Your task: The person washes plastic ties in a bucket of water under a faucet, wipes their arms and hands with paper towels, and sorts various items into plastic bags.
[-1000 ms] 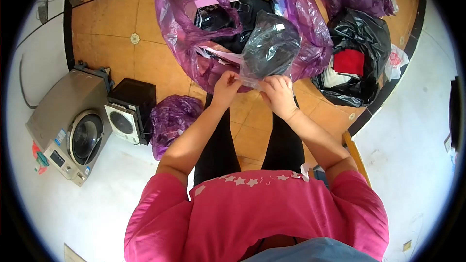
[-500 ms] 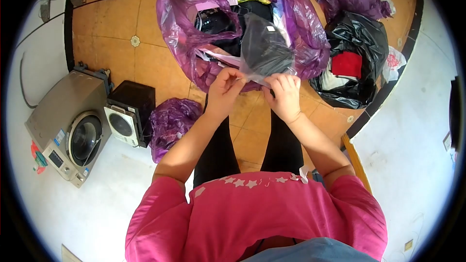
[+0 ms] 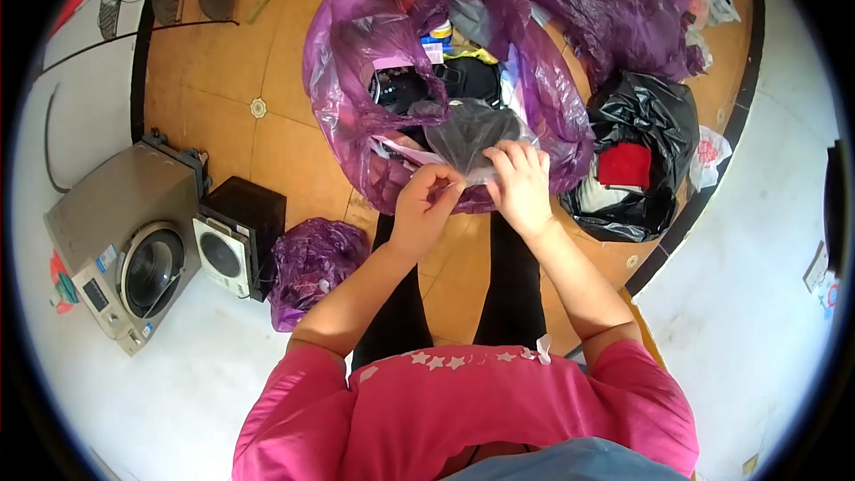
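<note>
My left hand [image 3: 429,205] pinches the near edge of a clear plastic bag [image 3: 474,135] with something dark in it. On the bag's right side, my right hand [image 3: 520,180] has its fingers bent over the plastic, gripping it. The clear bag hangs over the near side of a large purple plastic bag [image 3: 334,62], which stands wide with its mouth spread. Inside the purple bag lie black items [image 3: 472,78], a pink strip, a yellow piece and blue-and-white packaging. What exactly the clear bag contains cannot be made out.
A black bag [image 3: 663,111] holding a red folded cloth [image 3: 623,165] stands at the right. Behind it lies another purple bag [image 3: 614,13]. To the left are a small purple bag [image 3: 319,258], a black box-shaped appliance [image 3: 240,214] and a washing machine [image 3: 134,223].
The view has shifted, so the floor things appear lower. My right hand has moved inward along the clear bag, and the bag looks flatter and more crumpled.
</note>
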A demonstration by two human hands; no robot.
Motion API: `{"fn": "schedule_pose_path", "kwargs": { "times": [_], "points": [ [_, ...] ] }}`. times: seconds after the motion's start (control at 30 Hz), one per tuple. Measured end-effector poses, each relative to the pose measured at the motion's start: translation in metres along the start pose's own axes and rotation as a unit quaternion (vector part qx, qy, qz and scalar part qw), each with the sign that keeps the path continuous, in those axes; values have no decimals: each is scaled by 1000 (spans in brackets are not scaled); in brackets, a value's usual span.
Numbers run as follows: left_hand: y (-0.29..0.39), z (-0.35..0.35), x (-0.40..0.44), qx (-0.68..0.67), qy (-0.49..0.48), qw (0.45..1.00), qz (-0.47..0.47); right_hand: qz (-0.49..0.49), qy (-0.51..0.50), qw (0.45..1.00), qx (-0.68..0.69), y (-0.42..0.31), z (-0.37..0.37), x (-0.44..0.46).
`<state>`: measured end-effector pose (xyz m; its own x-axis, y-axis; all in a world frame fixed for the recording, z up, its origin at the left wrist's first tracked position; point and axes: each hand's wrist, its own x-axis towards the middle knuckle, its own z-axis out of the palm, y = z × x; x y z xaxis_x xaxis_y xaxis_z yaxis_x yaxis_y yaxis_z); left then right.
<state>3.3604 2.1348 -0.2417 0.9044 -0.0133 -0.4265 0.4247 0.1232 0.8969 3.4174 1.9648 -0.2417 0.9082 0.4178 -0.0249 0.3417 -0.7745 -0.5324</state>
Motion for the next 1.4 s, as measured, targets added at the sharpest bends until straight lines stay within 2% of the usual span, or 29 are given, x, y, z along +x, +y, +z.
{"fn": "schedule_pose_path", "kwargs": {
  "times": [0.03,0.1,0.17,0.23,0.3,0.37,0.43,0.47,0.57,0.63,0.7,0.73,0.83,0.9,1.03,1.1,1.13,1.17,1.23,1.3,1.37,1.4],
  "points": [
    [0,0,0,0,2,1000,0,-2,-1,1000,1,1,-1,1],
    [0,-2,1,34,-7,999,-10,-19,-68,997,-12,6,-2,1],
    [0,-3,3,19,-7,1000,-18,-26,-72,997,-21,10,2,1],
    [-1,-4,6,2,-17,1000,-26,-24,-64,998,9,16,6,0],
    [-5,-6,12,-37,29,998,-36,-9,-50,998,20,22,4,4],
    [-13,-13,20,14,34,999,-3,6,-36,999,32,25,3,10],
    [-3,-15,30,25,26,999,-5,18,23,998,62,24,-2,18],
    [-10,-19,36,50,14,998,34,34,27,996,72,24,-5,19],
    [3,-19,52,110,11,994,23,49,69,994,75,28,-11,14],
    [4,-20,60,81,11,997,12,46,84,992,78,30,-18,9],
    [2,-19,72,86,40,995,41,58,88,991,86,35,-24,0],
    [0,-23,77,120,52,991,27,72,93,989,87,37,-28,-5],
    [-4,-33,99,165,75,981,74,111,85,983,119,50,-34,-28],
    [-12,-44,112,133,77,987,37,128,105,979,116,57,-47,-46],
    [-21,-58,135,165,81,983,20,191,101,969,118,89,-69,-94],
    [-36,-76,149,410,-14,911,42,206,125,965,105,108,-80,-125],
    [-45,-78,153,416,-5,907,57,234,112,960,100,120,-85,-143],
    [-41,-73,153,437,-2,899,33,262,100,955,96,133,-88,-163],
    [-20,-53,145,491,23,871,-8,354,33,929,103,163,-93,-210],
    [-6,-35,131,524,33,851,-14,408,-44,908,82,210,-80,-279],
    [8,-12,112,549,56,832,-57,504,-216,833,73,231,-108,-326],
    [-5,-18,113,546,15,834,-83,540,-215,810,75,238,-119,-352]
  ]
}}
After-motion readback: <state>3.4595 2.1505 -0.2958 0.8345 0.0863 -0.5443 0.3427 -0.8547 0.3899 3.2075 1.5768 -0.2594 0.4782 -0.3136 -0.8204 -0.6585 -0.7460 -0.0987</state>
